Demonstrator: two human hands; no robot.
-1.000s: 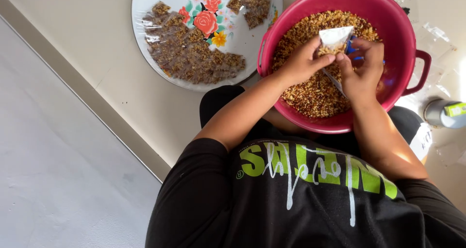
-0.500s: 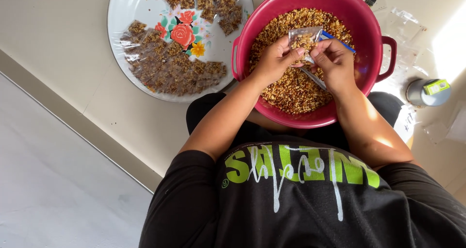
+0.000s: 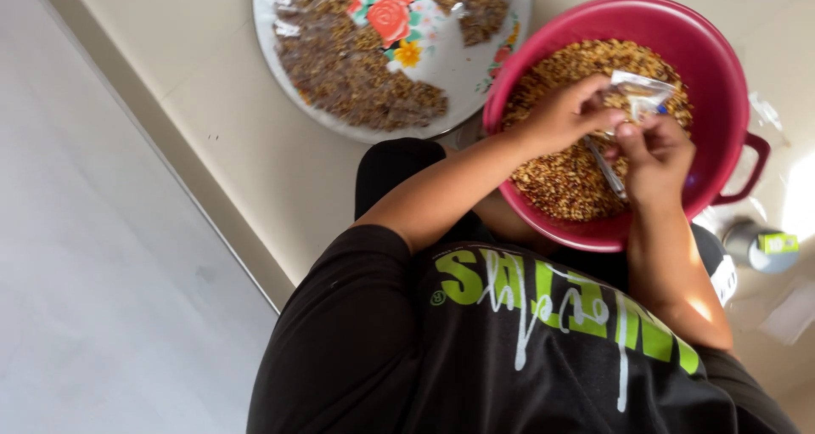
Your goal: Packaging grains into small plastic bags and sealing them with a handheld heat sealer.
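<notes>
Over a pink plastic bowl (image 3: 586, 11) full of a brown nut and grain mix (image 3: 564, 175), both my hands hold a small clear plastic bag (image 3: 642, 91) partly filled with that mix. My left hand (image 3: 564, 113) pinches the bag from the left. My right hand (image 3: 652, 152) pinches it from below, and a thin metal spoon handle (image 3: 605, 167) slants down beside its fingers. The spoon's bowl is hidden.
A round white plate with a flower print (image 3: 472, 65) lies left of the bowl and carries several filled clear packets (image 3: 356, 69). A grey cylinder with a green label (image 3: 762, 245) stands at the right. Empty clear bags (image 3: 764, 111) lie on the beige floor beyond the bowl's handle.
The view has swung, so bowl and plate sit further right. Both hands stayed on the bag; it now lies flatter and more to the right over the bowl.
</notes>
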